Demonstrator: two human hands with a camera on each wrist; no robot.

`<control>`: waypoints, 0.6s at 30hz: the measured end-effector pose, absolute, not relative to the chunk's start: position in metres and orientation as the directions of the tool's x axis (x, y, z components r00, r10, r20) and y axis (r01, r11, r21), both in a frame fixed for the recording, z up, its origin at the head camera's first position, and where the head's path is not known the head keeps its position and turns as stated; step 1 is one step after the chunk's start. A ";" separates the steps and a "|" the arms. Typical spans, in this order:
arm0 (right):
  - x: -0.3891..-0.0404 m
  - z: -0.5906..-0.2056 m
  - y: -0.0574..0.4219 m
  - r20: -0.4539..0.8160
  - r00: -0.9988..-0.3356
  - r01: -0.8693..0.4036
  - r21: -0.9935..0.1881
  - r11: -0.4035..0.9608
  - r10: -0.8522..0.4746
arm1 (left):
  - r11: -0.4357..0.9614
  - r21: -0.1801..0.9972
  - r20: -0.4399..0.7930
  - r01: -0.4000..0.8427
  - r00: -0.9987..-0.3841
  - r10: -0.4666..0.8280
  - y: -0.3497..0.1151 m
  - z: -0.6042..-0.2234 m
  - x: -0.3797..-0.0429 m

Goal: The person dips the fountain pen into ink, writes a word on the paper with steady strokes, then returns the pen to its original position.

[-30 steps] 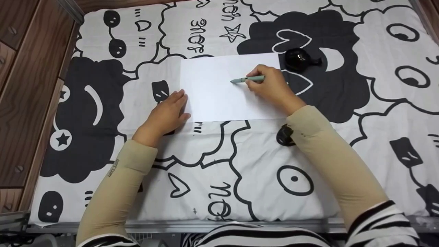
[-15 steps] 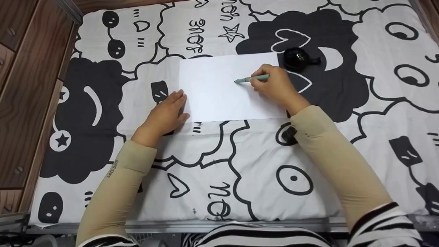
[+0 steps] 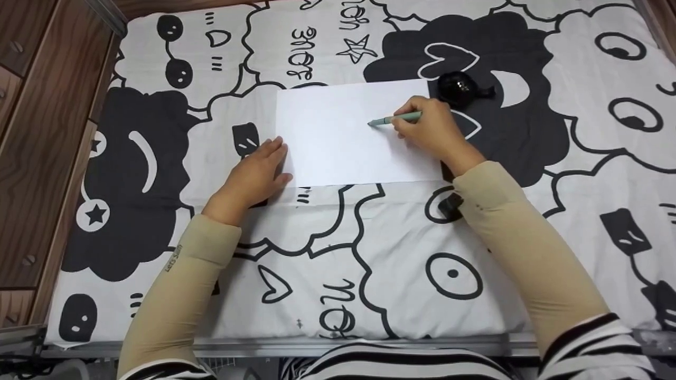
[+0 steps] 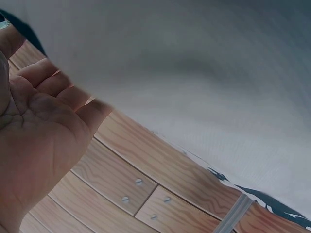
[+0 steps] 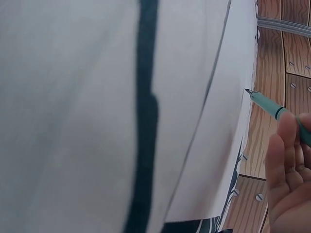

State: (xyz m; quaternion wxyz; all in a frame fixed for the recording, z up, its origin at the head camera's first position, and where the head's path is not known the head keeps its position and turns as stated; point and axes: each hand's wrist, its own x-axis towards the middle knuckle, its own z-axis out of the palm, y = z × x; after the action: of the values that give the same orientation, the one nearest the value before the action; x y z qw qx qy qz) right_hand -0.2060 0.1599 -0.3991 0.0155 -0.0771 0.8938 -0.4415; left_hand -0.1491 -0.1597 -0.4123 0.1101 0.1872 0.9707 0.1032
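Black-and-white cartoon cloth (image 3: 338, 221) covers the whole work surface, its faces and lettering running every way, with wood-look boards (image 3: 63, 132) along the left. On top of it, near the middle, lies my white sheet (image 3: 327, 148), flat and set almost square to me — a place, I'd judge, that lets both arms reach it without stretching. My left hand (image 3: 256, 171) is loose, fingers extended and closed round nothing; its fingertips rest at the sheet's left edge with the thumb by the lower corner, most likely so the paper doesn't slide on the fabric. My right hand (image 3: 430, 126) pinches the green pen (image 3: 391, 119) in a narrow grip between thumb and fingers, the barrel slanting so the tip points left, over the right half of the page. I hold it low on the barrel, presumably for fine control; whether the tip touches the paper or hangs just above, I can't tell. Just beyond the sheet's upper right corner sits a glossy black round object (image 3: 457, 89) with a short neck — near my writing hand, yet off the page and, I'd say, out of the pen's way.
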 end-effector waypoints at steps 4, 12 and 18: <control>-0.207 -0.398 0.163 0.032 -0.990 -0.111 -0.786 0.608 -0.140 | 0.909 0.238 -0.170 0.343 -0.906 0.386 -0.160 -0.413 -0.149; -0.208 -0.398 0.170 0.018 -0.992 -0.097 -0.761 0.641 -0.128 | 0.911 0.245 -0.165 0.331 -0.912 0.376 -0.160 -0.413 -0.149; -0.208 -0.398 0.173 -0.004 -0.993 -0.075 -0.745 0.663 -0.117 | 0.911 0.250 -0.164 0.329 -0.913 0.375 -0.160 -0.413 -0.149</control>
State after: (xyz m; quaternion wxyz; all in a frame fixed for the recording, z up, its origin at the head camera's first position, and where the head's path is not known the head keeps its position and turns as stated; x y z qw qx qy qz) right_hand -0.2078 0.1730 -0.3978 0.0255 -0.0526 0.9114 -0.4073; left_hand -0.1486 -0.1600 -0.4127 0.1045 0.1812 0.9718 0.1091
